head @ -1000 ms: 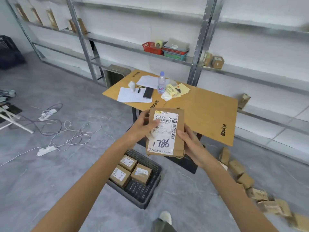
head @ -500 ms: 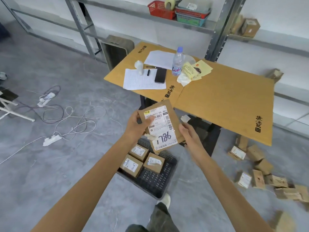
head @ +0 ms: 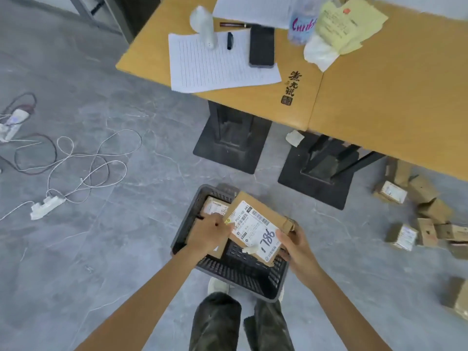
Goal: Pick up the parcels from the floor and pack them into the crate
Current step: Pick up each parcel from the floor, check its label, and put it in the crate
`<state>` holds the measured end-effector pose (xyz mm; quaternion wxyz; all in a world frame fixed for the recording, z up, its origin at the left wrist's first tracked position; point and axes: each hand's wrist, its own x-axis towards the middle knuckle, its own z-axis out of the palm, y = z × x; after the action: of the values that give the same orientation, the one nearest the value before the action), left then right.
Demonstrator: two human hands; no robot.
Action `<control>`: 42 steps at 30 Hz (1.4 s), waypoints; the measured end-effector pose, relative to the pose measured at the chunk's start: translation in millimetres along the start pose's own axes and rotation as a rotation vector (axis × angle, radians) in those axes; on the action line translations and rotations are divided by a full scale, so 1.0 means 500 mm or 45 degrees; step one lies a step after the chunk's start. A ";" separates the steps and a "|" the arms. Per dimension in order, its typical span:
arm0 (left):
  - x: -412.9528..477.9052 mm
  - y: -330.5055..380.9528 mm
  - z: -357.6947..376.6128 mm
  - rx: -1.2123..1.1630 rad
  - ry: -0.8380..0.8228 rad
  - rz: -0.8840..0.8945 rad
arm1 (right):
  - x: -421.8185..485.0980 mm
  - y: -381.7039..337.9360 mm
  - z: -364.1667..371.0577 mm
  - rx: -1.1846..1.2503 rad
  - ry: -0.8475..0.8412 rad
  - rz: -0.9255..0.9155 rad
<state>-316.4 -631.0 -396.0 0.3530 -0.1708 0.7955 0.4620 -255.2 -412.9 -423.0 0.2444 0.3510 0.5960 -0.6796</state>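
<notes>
Parcel going down into the crate

Head view: Hands hold one flat brown parcel [head: 255, 228] right over the dark crate [head: 238, 277]. The left hand [head: 209, 235] pinches the parcel's left edge, with the thumb on top by the white label. The right hand [head: 295, 245] holds the near right corner, thumb on top and fingers tucked under, so both hands are closed on the same parcel. The parcel sits between the two hands, tipped a little, with its far end higher than the end by the right hand. I think two hands are used so the flat parcel stays steady and can be turned to fit the free space.

Under the left hand, at the far left of the crate, at least one small packed parcel [head: 215, 207] is already lying flat. The hand hides part of that side, so I cannot tell how many are there. The near half of the crate, just under the right hand, looks bare. That is likely where this parcel should go.

Off to the right of the right hand, well apart, more loose parcels [head: 405, 234] lie on the grey floor [head: 114, 249] beside the table [head: 379, 97]. So the job looks only partly done.
</notes>
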 end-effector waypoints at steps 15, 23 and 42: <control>0.490 -0.543 0.205 0.649 -0.150 0.049 | 0.563 0.606 0.018 -0.294 0.242 0.380; 0.524 -0.642 0.263 0.608 -0.217 0.147 | 0.713 0.756 0.041 -0.097 0.302 0.492; 0.437 -0.461 0.228 0.820 -0.199 0.220 | 0.581 0.522 0.014 -0.933 0.234 0.231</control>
<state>-283.7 -640.2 -731.9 0.4084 0.0536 0.8825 0.2270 -245.0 -439.4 -812.4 0.3583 0.3510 0.7852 -0.3631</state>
